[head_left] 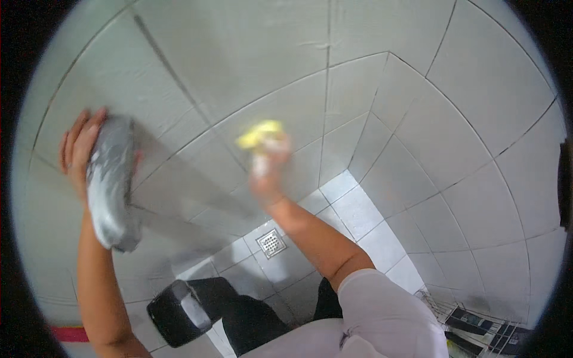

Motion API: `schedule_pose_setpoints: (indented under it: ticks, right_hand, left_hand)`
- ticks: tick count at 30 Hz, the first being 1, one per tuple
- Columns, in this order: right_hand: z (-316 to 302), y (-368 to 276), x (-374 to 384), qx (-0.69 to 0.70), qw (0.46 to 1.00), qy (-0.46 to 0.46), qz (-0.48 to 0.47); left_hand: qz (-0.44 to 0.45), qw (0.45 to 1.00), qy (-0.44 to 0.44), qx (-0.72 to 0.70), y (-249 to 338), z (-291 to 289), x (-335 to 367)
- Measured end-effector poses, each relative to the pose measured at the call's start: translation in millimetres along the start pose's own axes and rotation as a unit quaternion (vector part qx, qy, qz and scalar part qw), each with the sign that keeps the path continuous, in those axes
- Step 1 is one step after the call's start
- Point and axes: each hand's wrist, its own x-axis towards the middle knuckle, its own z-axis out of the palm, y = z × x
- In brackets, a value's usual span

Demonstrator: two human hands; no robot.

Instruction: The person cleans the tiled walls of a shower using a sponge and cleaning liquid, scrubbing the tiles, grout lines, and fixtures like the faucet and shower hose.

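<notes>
On the left, my left hand (80,143) is closed round the upper part of a long grey object (112,179), in front of the tiled wall. Its surface is glossy with pale streaks; its exact kind is unclear. Fingers show along its left edge, and a bit of pink at its right edge may be the thumb. Near the middle, my right hand (271,164) is closed on a yellow sponge (261,134), at or close to the wall. Motion blurs both, and a whitish patch shows at the hand. I cannot tell whether the sponge touches the tiles.
Large pale tiles (250,48) cover the walls, which meet in a corner right of centre. A square metal drain (271,243) lies in the white tiled floor (364,209). At lower left is a black bin-like container (176,316); at lower right, a wire rack (477,328) with dark items.
</notes>
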Motion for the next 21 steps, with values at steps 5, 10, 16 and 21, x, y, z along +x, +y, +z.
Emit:
schedule_pose_setpoints:
  ticks: [5,10,16,21]
  right_hand:
    - [-87,43,186,-0.258,0.937,0.156,-0.176]
    - [-147,146,91,-0.332,0.912,0.205,0.128]
    - [-136,139,58,0.024,0.898,0.24,0.367]
    - [-118,101,129,-0.271,0.957,0.086,-0.064]
  left_hand:
    - [0.05,0.998,-0.027,0.021,-2,-2,6]
    - [0.044,0.999,-0.003,-0.001,1,4,7]
    - [0.074,0.997,-0.002,0.025,-28,12,-18]
    - [-0.045,0.991,-0.122,-0.018,-84,-7,-67]
